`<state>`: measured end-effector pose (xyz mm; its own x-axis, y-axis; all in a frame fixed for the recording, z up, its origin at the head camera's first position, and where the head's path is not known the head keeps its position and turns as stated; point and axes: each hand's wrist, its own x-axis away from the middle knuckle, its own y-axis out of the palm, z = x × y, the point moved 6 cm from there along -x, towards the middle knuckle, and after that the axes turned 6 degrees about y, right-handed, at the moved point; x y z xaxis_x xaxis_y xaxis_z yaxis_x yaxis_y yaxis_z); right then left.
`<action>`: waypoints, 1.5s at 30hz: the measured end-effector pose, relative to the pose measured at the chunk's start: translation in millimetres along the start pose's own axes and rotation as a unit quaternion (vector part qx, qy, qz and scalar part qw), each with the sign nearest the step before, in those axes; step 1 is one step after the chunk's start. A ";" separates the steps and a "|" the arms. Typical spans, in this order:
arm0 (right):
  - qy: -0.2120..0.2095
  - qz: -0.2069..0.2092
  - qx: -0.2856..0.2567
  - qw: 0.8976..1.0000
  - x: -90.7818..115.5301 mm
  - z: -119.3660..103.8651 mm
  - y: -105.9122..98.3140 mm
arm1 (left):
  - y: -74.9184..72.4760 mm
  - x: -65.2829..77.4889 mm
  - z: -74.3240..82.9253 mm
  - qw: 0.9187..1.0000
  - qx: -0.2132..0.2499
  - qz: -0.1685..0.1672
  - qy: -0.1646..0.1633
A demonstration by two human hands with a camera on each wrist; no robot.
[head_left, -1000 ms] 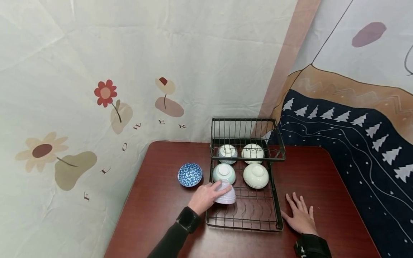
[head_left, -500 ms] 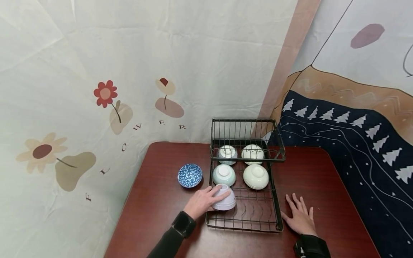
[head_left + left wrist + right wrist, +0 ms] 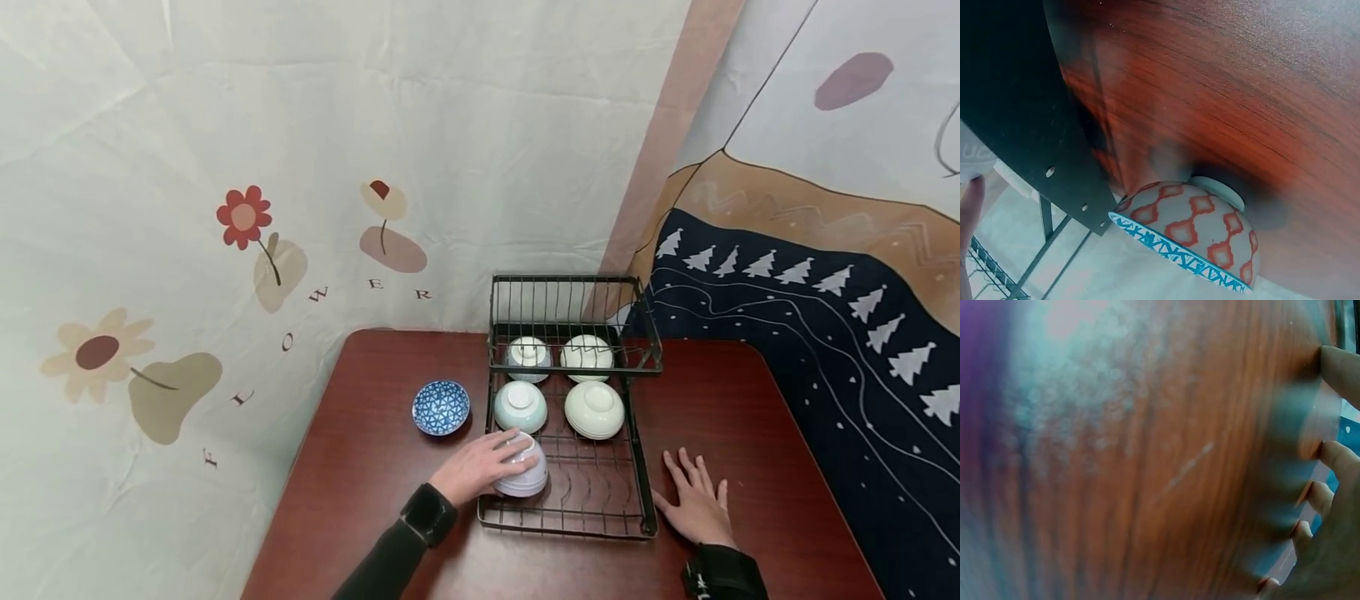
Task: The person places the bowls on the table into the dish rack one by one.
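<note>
My left hand [image 3: 476, 467] grips an upside-down pale lavender bowl [image 3: 523, 477] at the front left of the black wire dish rack [image 3: 566, 532]. Its fingers lie over the bowl's side and the thumb is hidden. Just behind it a pale blue bowl [image 3: 519, 410] sits upside down in the rack. In the left wrist view a finger [image 3: 969, 215] reaches in at the left edge. My right hand [image 3: 699, 508] rests flat on the table, right of the rack, fingers spread. The right wrist view shows its fingers [image 3: 1339, 457] against the wood.
Left of the rack stands a blue-patterned bowl [image 3: 441, 408], with red diamonds outside [image 3: 1210, 215]. A cream bowl [image 3: 595, 412] lies upside down at the rack's right. Behind bars of the raised rear basket [image 3: 577, 367] are more upturned bowls [image 3: 587, 353]. The reddish wooden table [image 3: 360, 508] meets a fabric backdrop.
My left hand has moved the lavender bowl a little toward the front of the rack, away from the pale blue bowl, and settled lower around it. The right hand has stayed still.
</note>
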<state>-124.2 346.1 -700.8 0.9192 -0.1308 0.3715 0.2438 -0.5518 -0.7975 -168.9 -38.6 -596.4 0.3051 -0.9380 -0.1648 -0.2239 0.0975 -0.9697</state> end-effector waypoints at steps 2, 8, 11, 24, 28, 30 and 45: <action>0.001 0.002 0.000 1.000 -0.2 -0.2 0.0 | 1.0 -1.2 1.2 1.000 -0.011 0.010 0.012; 0.000 0.006 0.001 1.000 -1.3 -1.9 0.9 | 5.3 -1.7 8.1 0.997 -0.044 0.033 0.053; -0.003 0.010 -0.001 1.000 -1.0 -2.9 1.3 | 6.5 -2.1 9.3 0.997 -0.050 0.025 0.053; 0.004 0.006 0.003 1.000 -1.2 -1.9 -0.5 | 10.2 -5.6 14.3 0.999 -0.046 -0.012 0.023; 0.007 0.004 0.009 1.000 -1.8 -1.2 -0.9 | 11.0 -6.9 14.8 0.999 -0.032 -0.013 0.010; 0.009 0.001 0.009 1.000 -1.2 -1.1 -0.5 | 10.9 -7.3 14.9 1.000 -0.025 -0.011 0.007; 0.010 -0.007 0.003 1.000 -1.3 0.4 -0.6 | 9.8 -7.5 14.1 1.000 0.000 0.007 -0.005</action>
<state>-125.4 347.0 -701.0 0.9091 -0.1407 0.3921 0.2579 -0.5491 -0.7950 -160.3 -26.0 -607.2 0.3109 -0.9331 -0.1805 -0.2285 0.1109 -0.9672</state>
